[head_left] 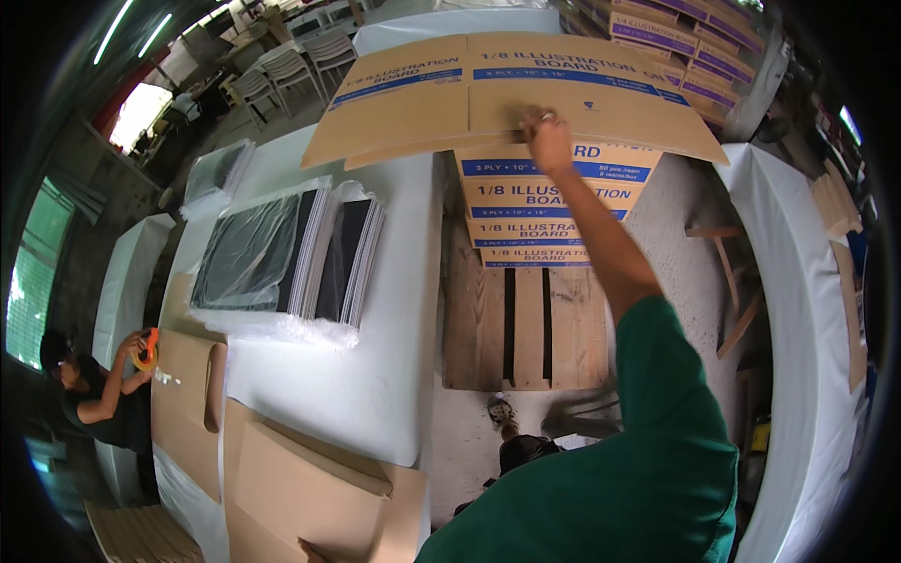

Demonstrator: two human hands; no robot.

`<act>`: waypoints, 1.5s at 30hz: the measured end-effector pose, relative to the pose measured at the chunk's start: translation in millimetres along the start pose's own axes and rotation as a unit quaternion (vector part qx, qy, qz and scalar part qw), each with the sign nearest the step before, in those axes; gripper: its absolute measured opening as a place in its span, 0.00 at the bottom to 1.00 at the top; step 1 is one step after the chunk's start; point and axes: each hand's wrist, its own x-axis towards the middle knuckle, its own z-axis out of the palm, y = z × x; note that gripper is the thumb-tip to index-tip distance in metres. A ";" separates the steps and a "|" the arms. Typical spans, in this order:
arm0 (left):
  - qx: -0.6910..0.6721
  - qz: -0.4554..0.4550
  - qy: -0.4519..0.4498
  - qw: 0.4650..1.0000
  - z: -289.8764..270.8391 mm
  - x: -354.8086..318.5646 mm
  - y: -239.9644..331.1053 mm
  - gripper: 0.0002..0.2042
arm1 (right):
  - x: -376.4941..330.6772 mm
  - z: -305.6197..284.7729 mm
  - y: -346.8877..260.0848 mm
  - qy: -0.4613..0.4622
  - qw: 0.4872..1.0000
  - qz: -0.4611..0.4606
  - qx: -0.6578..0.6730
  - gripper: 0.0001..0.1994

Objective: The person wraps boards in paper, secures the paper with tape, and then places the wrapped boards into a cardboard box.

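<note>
My right hand (546,139) reaches far forward over a flattened brown carton (404,114) with blue printed bands. Its fingers are closed, and a dark blurred thing shows beside them; I cannot make out what it is. The carton lies spread across the top of a stack of printed boxes (554,194). At the lower edge, only a small part of my left hand (310,552) shows, next to a folded plain brown cardboard sheet (305,479) on the white-covered table (394,375). Its fingers are mostly out of sight.
Plastic-wrapped stacks of dark boards (253,249) lie on the table. Under the boxes is a wooden pallet (479,328). At left a co-worker (108,394) holds an orange tape roll (145,349) by another brown carton (183,403). A white-covered table (807,357) stands right.
</note>
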 end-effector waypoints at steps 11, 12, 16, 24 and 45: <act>0.515 0.211 0.160 0.815 56.3 -7.4 95.3 0.27 | 46.8 12.1 41.8 -0.314 0.945 -0.074 0.057 0.19; 0.484 0.281 0.153 0.814 67.7 2.6 77.4 0.25 | 49.8 10.7 36.4 -0.322 0.940 -0.091 0.059 0.19; 0.461 0.264 0.190 0.826 151.6 -27.6 71.8 0.22 | 62.7 3.8 38.8 -0.370 0.913 -0.168 -0.025 0.19; 0.435 0.257 0.246 0.827 157.5 -28.9 60.1 0.23 | 74.4 1.5 -6.1 -0.420 0.889 -0.183 -0.016 0.36; 0.463 0.232 0.269 0.812 157.5 -24.8 60.1 0.24 | 164.2 -326.6 -28.0 0.322 0.943 -0.075 0.031 0.13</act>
